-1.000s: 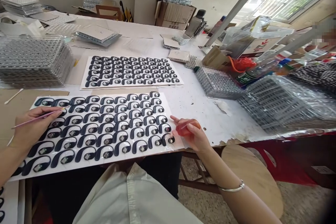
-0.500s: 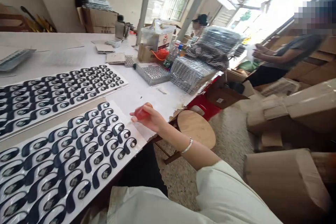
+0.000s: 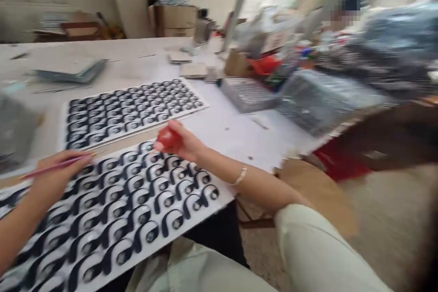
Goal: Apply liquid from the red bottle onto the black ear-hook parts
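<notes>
My left hand (image 3: pixel 56 171) is closed around a thin pink pen-like stick (image 3: pixel 73 160), over the left part of the near sheet. My right hand (image 3: pixel 183 142) grips a small red bottle-like object (image 3: pixel 167 138), its exact kind blurred, above the far edge of that sheet. The near white sheet (image 3: pixel 224 198) carries rows of dark, curved, comma-shaped pieces, each with a round shiny spot. Behind it, a second sheet (image 3: pixel 201 104) of the same pieces lies on the table.
Plastic-wrapped stacks (image 3: pixel 318 96) and a clear tray (image 3: pixel 249 96) stand on the right of the white table (image 3: pixel 236 123). A wooden stool (image 3: pixel 318 191) is by the table's right edge. Flat packs (image 3: pixel 68 70) lie at the back left. Another person is partly visible at the back right.
The view has swung left. My left hand with the pink stick has come into view; my right hand, still holding the red object, is now over the near sheet's far edge.
</notes>
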`<action>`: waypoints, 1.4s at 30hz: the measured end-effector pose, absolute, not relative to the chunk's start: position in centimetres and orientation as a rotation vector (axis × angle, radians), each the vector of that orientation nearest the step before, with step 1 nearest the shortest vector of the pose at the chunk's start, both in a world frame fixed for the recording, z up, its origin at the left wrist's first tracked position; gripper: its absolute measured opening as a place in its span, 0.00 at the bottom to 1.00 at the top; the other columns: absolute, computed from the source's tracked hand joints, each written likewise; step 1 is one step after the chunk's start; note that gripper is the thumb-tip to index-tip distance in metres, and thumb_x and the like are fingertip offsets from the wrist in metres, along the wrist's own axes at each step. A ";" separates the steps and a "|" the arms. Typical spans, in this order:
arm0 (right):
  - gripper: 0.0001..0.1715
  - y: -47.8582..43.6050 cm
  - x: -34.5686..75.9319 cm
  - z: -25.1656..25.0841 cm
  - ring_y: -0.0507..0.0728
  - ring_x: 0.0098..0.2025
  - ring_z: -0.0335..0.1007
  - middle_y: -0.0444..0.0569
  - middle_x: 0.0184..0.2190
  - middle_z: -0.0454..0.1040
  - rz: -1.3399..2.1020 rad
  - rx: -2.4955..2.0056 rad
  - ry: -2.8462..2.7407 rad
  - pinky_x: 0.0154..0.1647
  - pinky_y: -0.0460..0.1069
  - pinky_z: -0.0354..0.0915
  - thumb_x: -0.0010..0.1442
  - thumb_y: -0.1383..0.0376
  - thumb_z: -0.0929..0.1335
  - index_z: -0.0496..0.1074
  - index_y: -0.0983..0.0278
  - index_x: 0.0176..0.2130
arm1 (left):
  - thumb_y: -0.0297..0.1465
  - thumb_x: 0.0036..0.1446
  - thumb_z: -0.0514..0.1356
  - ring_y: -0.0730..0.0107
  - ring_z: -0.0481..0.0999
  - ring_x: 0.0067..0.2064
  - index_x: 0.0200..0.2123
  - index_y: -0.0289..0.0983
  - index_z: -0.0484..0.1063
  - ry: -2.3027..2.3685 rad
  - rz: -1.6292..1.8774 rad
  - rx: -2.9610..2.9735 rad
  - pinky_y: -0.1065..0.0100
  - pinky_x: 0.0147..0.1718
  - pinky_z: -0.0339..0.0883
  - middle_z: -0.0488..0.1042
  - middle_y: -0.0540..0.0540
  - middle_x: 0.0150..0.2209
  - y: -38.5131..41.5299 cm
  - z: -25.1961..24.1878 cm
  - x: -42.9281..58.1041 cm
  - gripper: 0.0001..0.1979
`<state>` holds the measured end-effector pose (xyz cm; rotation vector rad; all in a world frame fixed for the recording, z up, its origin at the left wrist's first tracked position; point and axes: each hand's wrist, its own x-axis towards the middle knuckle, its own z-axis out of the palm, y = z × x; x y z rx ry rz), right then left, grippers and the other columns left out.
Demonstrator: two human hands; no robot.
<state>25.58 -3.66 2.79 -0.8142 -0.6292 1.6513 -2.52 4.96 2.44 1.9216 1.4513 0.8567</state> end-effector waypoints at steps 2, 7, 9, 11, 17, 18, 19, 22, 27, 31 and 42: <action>0.27 -2.8 25.3 2.9 0.52 0.28 0.72 0.41 0.27 0.72 1.638 -0.906 -0.671 0.23 0.45 0.66 0.45 0.43 0.73 0.69 0.60 0.33 | 0.46 0.48 0.66 0.60 0.76 0.37 0.32 0.38 0.77 1.386 0.801 1.846 0.59 0.41 0.72 0.79 0.47 0.33 4.2 2.3 -3.7 0.16; 0.26 0.6 25.9 2.3 0.52 0.23 0.70 0.43 0.24 0.71 1.619 -0.951 -0.837 0.15 0.45 0.59 0.49 0.43 0.70 0.71 0.60 0.37 | 0.40 0.46 0.67 0.62 0.78 0.38 0.31 0.38 0.78 1.278 0.819 1.739 0.63 0.42 0.72 0.80 0.45 0.36 4.9 0.7 -3.1 0.12; 0.24 1.6 25.8 2.2 0.53 0.23 0.70 0.44 0.23 0.70 1.593 -0.951 -0.884 0.13 0.46 0.57 0.50 0.43 0.70 0.70 0.59 0.36 | 0.38 0.47 0.66 0.62 0.78 0.39 0.32 0.37 0.77 1.238 0.831 1.702 0.64 0.41 0.72 0.80 0.44 0.36 5.0 0.5 -2.8 0.11; 0.24 2.2 25.5 2.3 0.53 0.20 0.69 0.45 0.23 0.71 1.573 -0.967 -0.922 0.12 0.47 0.56 0.50 0.42 0.69 0.70 0.58 0.36 | 0.37 0.48 0.66 0.62 0.79 0.39 0.32 0.36 0.77 1.243 0.848 1.694 0.64 0.41 0.72 0.80 0.44 0.37 4.7 0.9 -2.6 0.11; 0.21 2.9 24.2 1.9 0.51 0.20 0.67 0.41 0.27 0.73 1.467 -1.039 -0.902 0.12 0.46 0.60 0.45 0.46 0.74 0.68 0.56 0.32 | 0.32 0.56 0.62 0.65 0.79 0.40 0.34 0.39 0.77 1.052 0.925 2.158 0.63 0.44 0.74 0.80 0.46 0.37 1.1 2.4 -1.8 0.04; 0.20 2.7 23.9 1.8 0.50 0.20 0.68 0.42 0.28 0.74 1.418 -1.055 -0.904 0.12 0.45 0.60 0.46 0.47 0.73 0.68 0.56 0.31 | 0.31 0.58 0.61 0.66 0.80 0.39 0.34 0.40 0.77 0.947 0.879 2.265 0.64 0.40 0.75 0.80 0.46 0.36 0.2 2.4 -1.6 0.05; 0.19 2.4 23.7 1.7 0.50 0.21 0.68 0.43 0.29 0.74 1.350 -1.074 -0.907 0.12 0.45 0.60 0.47 0.47 0.73 0.68 0.57 0.29 | 0.31 0.59 0.59 0.66 0.80 0.37 0.33 0.40 0.77 0.865 0.824 2.369 0.65 0.36 0.76 0.81 0.46 0.35 -0.8 2.4 -1.5 0.07; 0.17 0.8 23.1 1.4 0.52 0.24 0.70 0.45 0.27 0.74 1.065 -1.144 -0.973 0.16 0.46 0.64 0.51 0.49 0.72 0.70 0.59 0.28 | 0.27 0.62 0.55 0.67 0.81 0.35 0.34 0.40 0.76 0.713 0.759 2.727 0.69 0.27 0.74 0.81 0.44 0.37 -3.0 2.1 -1.0 0.10; 0.10 -1.9 22.9 1.0 0.53 0.28 0.70 0.46 0.27 0.73 0.600 -1.016 -1.381 0.24 0.49 0.67 0.53 0.57 0.73 0.74 0.59 0.34 | 0.21 0.60 0.55 0.69 0.78 0.29 0.35 0.29 0.73 0.539 0.988 3.086 0.70 0.20 0.69 0.80 0.37 0.38 -4.2 1.8 -0.4 0.07; 0.13 -2.8 23.0 1.0 0.54 0.26 0.67 0.46 0.26 0.72 0.411 -0.875 -1.598 0.23 0.51 0.65 0.52 0.62 0.73 0.73 0.59 0.39 | 0.20 0.58 0.57 0.71 0.76 0.26 0.35 0.27 0.73 0.561 0.964 3.158 0.70 0.18 0.67 0.80 0.37 0.37 -4.0 1.6 -0.1 0.05; 0.17 -3.5 22.5 1.0 0.54 0.25 0.67 0.48 0.26 0.72 0.295 -0.809 -1.813 0.22 0.50 0.66 0.51 0.66 0.73 0.72 0.63 0.42 | 0.21 0.56 0.58 0.70 0.73 0.22 0.32 0.28 0.74 0.606 0.907 3.252 0.69 0.17 0.66 0.79 0.35 0.38 -4.4 0.3 0.2 0.05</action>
